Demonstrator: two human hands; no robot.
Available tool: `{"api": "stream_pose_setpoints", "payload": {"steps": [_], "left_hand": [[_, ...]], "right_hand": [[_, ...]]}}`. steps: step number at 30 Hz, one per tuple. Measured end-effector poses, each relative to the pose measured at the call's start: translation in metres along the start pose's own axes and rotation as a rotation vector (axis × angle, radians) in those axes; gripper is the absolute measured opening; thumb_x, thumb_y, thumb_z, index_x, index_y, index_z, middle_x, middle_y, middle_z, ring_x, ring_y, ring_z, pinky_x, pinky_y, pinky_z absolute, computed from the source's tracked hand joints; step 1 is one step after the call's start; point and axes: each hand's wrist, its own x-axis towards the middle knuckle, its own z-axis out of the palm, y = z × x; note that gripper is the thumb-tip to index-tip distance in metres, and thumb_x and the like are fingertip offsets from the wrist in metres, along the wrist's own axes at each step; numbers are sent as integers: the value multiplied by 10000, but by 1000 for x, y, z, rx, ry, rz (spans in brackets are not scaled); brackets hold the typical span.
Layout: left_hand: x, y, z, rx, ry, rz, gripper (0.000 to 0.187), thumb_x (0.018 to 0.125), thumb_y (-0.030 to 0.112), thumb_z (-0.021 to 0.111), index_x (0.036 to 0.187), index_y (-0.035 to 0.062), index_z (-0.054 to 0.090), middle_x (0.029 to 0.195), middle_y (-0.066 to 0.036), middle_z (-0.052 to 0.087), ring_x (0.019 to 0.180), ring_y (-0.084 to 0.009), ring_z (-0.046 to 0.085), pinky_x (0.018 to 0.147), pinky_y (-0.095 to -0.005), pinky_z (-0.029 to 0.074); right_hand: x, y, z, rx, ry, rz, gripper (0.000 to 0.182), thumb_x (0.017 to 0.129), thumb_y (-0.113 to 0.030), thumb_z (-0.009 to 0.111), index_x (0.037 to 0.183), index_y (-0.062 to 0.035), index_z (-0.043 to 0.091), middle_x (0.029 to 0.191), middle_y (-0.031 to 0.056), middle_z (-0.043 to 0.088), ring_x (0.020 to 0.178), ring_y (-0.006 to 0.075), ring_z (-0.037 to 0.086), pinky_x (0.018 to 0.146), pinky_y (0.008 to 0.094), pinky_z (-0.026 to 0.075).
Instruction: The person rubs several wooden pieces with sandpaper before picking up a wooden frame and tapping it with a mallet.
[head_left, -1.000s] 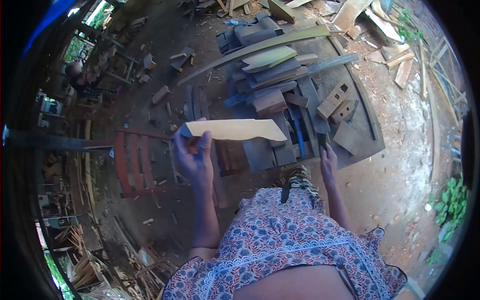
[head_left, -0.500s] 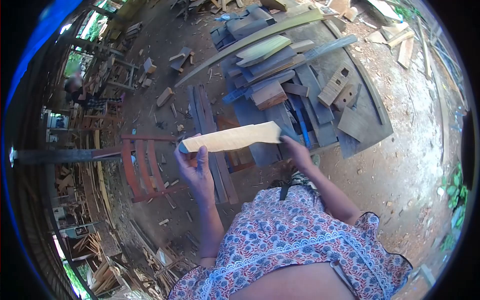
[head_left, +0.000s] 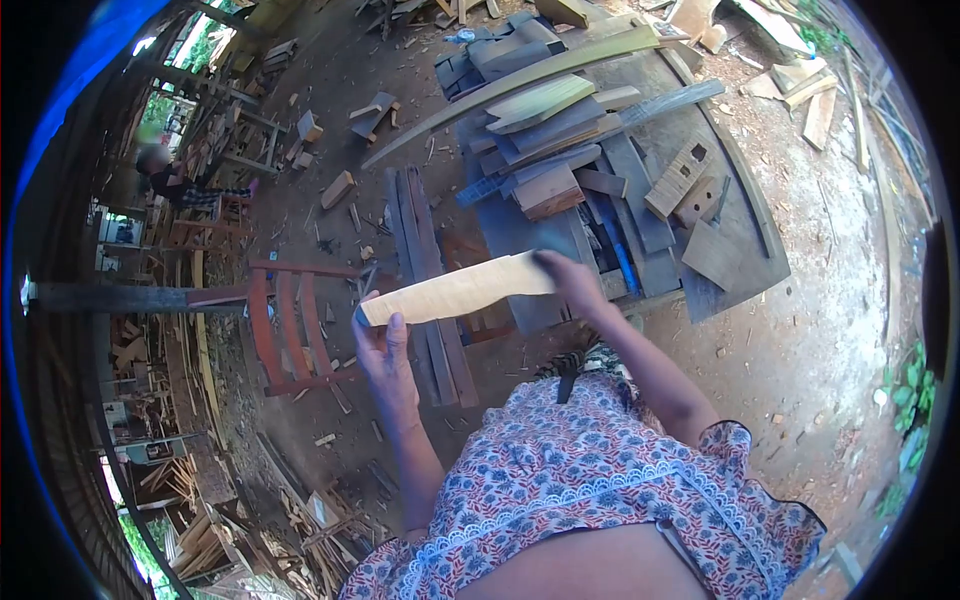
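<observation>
Between both hands — pale board (head_left: 455,290) | left hand (head_left: 385,355) grip clenched on one end | right hand (head_left: 572,283) likewise

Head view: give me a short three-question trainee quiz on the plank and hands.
1. True or false: both hands hold the pale plank.
2. Which hand grips the plank's far end? A) left hand B) right hand
3. Fill in: a red ____ lies on the ground beneath the left hand.

Key: 1 true; 2 B; 3 chair.
</observation>
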Motion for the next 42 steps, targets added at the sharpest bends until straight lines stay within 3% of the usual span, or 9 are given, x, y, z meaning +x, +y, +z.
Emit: {"api": "stream_pose_setpoints", "payload": {"steps": [2,8,14,18,20,24,27,34,42], "left_hand": [[1,-7,-11,-135,30,-87,454,898,195,583,1268,10,397,1202,-111,498,1115,-186,495,950,-344,413],[15,-43,-16,-396,283,-138,419,931,233,520,1279,35,396,1241,-144,510,1095,-247,531,936,-401,449],[40,-40,1,-444,230,45,445,943,299,480,1276,18,388,1214,-161,524,1083,-320,551,938,-462,453],[41,-21,21,-397,102,156,444,950,302,459,1271,4,384,1213,-167,521,1086,-350,548,939,-478,451],[36,-16,30,-366,-30,229,433,954,301,446,1258,-3,388,1214,-171,518,1076,-363,551,941,-477,453],[27,-39,31,-165,-51,400,468,944,362,455,1254,18,383,1212,-181,498,1094,-312,533,952,-440,436],[17,-36,20,-151,-65,290,480,935,377,473,1250,24,393,1227,-172,476,1097,-279,514,943,-425,432],[20,-51,-19,-295,81,251,446,914,377,511,1197,38,449,1224,-113,493,1091,-289,536,953,-446,436],[40,-50,-12,-472,404,140,407,941,460,420,934,55,461,852,-41,482,808,-162,488,813,-341,426]], "right_hand": [[-2,43,-16,-390,-54,270,297,885,-94,449,1161,-63,555,937,224,630,881,371,614,769,457,482],[-19,43,-13,-321,117,107,269,892,-119,462,1133,-55,562,861,252,612,822,408,599,710,482,472],[-43,14,-22,-174,172,219,285,922,-181,473,1161,-41,538,885,259,606,842,414,591,719,419,462],[-43,-35,-43,-85,304,360,285,927,-142,483,1194,-54,533,961,221,621,931,213,621,798,317,458],[-36,-83,-42,87,331,131,318,902,-60,502,1219,-55,522,1098,179,608,1056,153,562,885,293,437],[-28,-197,-24,24,67,-472,464,792,71,519,1238,-57,505,1270,143,520,1173,246,513,989,334,404],[-29,-191,1,-117,70,-534,486,765,101,498,1221,-64,516,1264,141,524,1185,280,497,1013,362,392],[-47,33,-23,-179,143,174,325,867,-30,464,1184,-47,531,1164,167,579,1052,316,572,885,381,461],[-76,26,-24,-229,193,236,293,910,-108,461,1191,-85,541,1065,197,606,998,368,572,814,404,467]]}}
